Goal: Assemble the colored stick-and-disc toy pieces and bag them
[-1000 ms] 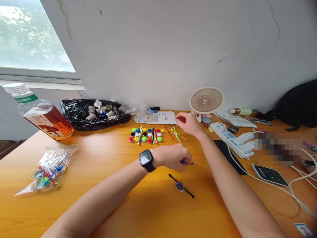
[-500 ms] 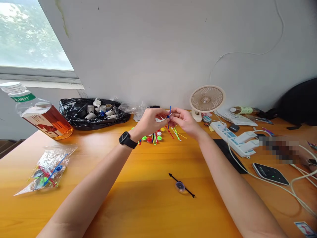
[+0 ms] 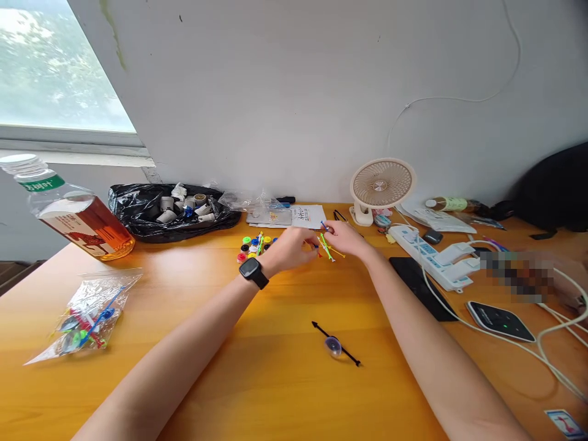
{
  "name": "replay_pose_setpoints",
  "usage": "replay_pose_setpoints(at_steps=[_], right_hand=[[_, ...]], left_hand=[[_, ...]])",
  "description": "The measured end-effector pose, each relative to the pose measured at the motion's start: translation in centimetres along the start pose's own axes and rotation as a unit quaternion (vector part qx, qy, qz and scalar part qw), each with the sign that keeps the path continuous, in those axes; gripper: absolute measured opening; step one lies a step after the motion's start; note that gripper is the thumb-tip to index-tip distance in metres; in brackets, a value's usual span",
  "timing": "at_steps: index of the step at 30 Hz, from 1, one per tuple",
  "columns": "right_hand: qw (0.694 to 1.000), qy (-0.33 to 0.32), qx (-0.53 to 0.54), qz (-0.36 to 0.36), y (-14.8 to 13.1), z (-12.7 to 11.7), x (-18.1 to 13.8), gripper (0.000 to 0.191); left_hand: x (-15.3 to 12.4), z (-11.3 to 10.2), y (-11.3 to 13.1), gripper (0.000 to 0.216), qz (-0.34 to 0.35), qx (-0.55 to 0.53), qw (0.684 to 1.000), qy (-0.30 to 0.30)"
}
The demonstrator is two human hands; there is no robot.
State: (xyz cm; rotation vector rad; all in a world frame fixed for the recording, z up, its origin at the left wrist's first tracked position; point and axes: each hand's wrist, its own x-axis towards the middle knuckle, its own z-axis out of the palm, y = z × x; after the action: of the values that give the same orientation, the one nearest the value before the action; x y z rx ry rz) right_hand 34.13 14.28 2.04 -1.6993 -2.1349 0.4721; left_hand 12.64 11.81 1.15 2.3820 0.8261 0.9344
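Note:
My right hand [image 3: 345, 237] is closed on a thin blue plastic stick [image 3: 324, 226], whose end pokes out past the fingertips. Just left of it, my left hand [image 3: 291, 250] has its fingers curled together. A small dark bluish bit shows at those fingertips, too small to name. Beneath and beside the hands lie yellow-green and orange sticks [image 3: 326, 248]. Behind my left wrist are several small coloured round caps [image 3: 246, 241] with a few sticks among them. Nearer me lies a black arrow-tipped stick [image 3: 348, 354] with a clear suction cup [image 3: 333, 346] at its middle.
A clear bag of coloured parts [image 3: 94, 318] and a tea bottle [image 3: 87, 223] stand to the left. At the back are a black plastic bag [image 3: 138, 223], papers [image 3: 307, 216] and a fan [image 3: 383, 184]. A power strip [image 3: 429, 257], cables and blurred hand are at right.
My hands were together holding the blue stick upright; now they are apart and lower. The right hand keeps the blue stick, tilted. The left hand has come down toward the table, uncovering the papers.

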Motion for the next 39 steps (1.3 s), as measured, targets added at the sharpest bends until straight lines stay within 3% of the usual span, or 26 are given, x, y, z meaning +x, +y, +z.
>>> replay_pose_setpoints(at_steps=[5,10,12,15,18,21,23,26,30,32,34,35,37,39], right_hand=[[0.999,-0.031,-0.019,0.018,1.3,0.4,0.1,0.021],[1.0,-0.011,-0.01,0.004,0.5,-0.4,0.1,0.028],[1.0,-0.002,-0.013,0.005,0.2,-0.8,0.0,0.027],[1.0,0.0,-0.018,0.003,-0.2,-1.2,-0.1,0.027],[1.0,-0.005,-0.017,0.003,-0.4,-1.4,-0.3,0.026],[1.0,-0.01,-0.02,0.008,-0.3,-1.5,-0.5,0.025],[1.0,-0.016,-0.022,0.009,-0.2,-1.6,-0.6,0.025],[1.0,-0.017,-0.016,0.011,-0.1,-1.7,-0.5,0.024],[0.992,-0.039,0.116,0.007,-0.4,-2.4,-0.7,0.021],[0.964,-0.077,0.253,0.002,-0.9,-2.7,-1.0,0.022],[0.915,-0.112,0.388,-0.013,-1.9,-2.9,-1.4,0.024],[0.888,-0.12,0.443,-0.026,-2.5,-3.0,-1.6,0.025],[0.847,-0.123,0.513,-0.059,-3.9,-2.9,-1.9,0.028],[0.837,-0.093,0.532,-0.092,-5.3,-2.6,-2.0,0.03]], left_hand=[[-0.7,2.4,0.3,0.006,0.018,0.139,0.987,-0.083],[-0.4,0.9,0.0,0.008,0.028,0.254,0.963,-0.079],[-0.3,0.2,0.3,0.016,0.027,0.249,0.966,-0.059],[-0.1,-0.5,1.7,0.019,0.029,0.149,0.986,-0.071],[-0.3,-0.5,4.4,0.024,0.043,0.013,0.98,-0.193],[-1.0,0.6,7.2,0.043,0.074,-0.025,0.922,-0.378],[-1.5,1.7,8.4,0.045,0.076,0.018,0.903,-0.423],[-1.6,2.5,9.0,0.02,0.066,0.048,0.896,-0.436],[-0.5,-0.3,7.7,0.008,0.041,-0.061,0.919,-0.386],[0.3,-2.7,6.3,0.013,0.029,-0.151,0.947,-0.282],[0.9,-4.8,4.7,0.019,-0.009,-0.241,0.959,-0.152],[1.1,-5.5,3.9,0.022,-0.022,-0.283,0.955,-0.085],[1.3,-6.3,2.4,0.034,-0.056,-0.329,0.943,-0.005],[1.3,-6.4,1.3,0.04,-0.076,-0.361,0.928,0.048]])
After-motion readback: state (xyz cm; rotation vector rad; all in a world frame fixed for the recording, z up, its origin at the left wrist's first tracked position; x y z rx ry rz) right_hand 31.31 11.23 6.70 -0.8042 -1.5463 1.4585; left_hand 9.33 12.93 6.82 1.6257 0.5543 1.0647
